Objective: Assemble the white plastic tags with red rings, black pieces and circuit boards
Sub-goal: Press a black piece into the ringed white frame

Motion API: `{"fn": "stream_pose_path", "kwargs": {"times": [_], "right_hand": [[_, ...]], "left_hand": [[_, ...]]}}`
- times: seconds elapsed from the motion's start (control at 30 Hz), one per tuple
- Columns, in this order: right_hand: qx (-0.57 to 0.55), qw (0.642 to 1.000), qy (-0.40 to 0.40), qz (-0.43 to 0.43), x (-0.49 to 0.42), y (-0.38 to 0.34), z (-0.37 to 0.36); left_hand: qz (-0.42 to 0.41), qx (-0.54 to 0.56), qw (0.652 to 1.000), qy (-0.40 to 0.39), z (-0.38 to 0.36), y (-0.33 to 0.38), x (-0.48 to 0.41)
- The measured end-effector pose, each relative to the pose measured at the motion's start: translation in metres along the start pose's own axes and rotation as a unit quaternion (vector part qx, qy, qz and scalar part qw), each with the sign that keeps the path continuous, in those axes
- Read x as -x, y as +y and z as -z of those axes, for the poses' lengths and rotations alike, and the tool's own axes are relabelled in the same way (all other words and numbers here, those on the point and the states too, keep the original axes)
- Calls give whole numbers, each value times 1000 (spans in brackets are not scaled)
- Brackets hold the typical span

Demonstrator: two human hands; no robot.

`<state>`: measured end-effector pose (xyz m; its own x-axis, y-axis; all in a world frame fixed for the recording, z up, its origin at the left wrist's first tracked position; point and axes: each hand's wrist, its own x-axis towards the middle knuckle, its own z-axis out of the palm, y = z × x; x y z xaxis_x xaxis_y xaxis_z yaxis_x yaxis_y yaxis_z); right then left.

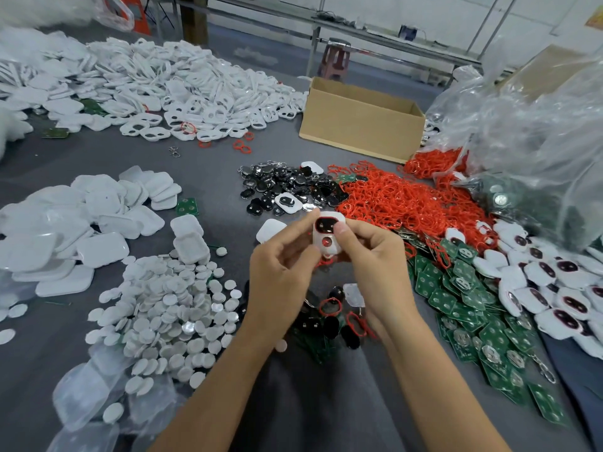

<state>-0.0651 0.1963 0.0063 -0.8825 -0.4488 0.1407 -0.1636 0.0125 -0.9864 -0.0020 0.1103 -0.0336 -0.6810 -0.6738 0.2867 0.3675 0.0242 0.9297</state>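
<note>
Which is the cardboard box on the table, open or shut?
Open: the cardboard box has no lid over its top, and its inner walls show.

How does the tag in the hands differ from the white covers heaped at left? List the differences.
The tag has two openings, the upper rimmed in red with a black piece inside; the covers show plain, unbroken faces. The tag is held above the table by left hand and right hand; the covers lie heaped on it. Both are white plastic with rounded corners.
</note>
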Motion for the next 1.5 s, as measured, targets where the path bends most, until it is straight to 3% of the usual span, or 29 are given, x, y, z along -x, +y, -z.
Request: {"fn": "stream_pose_path", "kwargs": {"times": [0.17,0.37,0.7,0.77,0.83,0.93,1.03,1.1,1.2,1.33,1.5], "right_hand": [[-71,991,-90,-66,-6,1,9],[-155,965,-165,-135,-11,1,17],[-233,933,-161,-219,-12,4,17],[-216,945,-139,-204,-11,4,16],[-157,971,-94,-155,-9,5,13],[50,998,19,20,-7,7,9],[242,942,102,207,-1,10,-2],[288,913,104,270,3,13,-8],[301,902,70,301,4,16,-11],[278,918,15,282,7,9,-13],[286,935,-84,192,5,0,-10]], "left_hand": [[127,130,983,31,4,0,-6],[230,245,941,-40,9,4,-10],[274,286,916,-68,10,5,-8],[277,276,919,-41,7,6,-8],[243,220,945,10,6,4,-7],[143,90,983,65,4,5,-5],[109,79,990,35,-4,9,-1],[115,76,990,25,-8,10,2],[142,95,984,49,-4,10,-1],[175,121,974,76,6,14,-8],[206,102,970,82,12,13,-12]]}}
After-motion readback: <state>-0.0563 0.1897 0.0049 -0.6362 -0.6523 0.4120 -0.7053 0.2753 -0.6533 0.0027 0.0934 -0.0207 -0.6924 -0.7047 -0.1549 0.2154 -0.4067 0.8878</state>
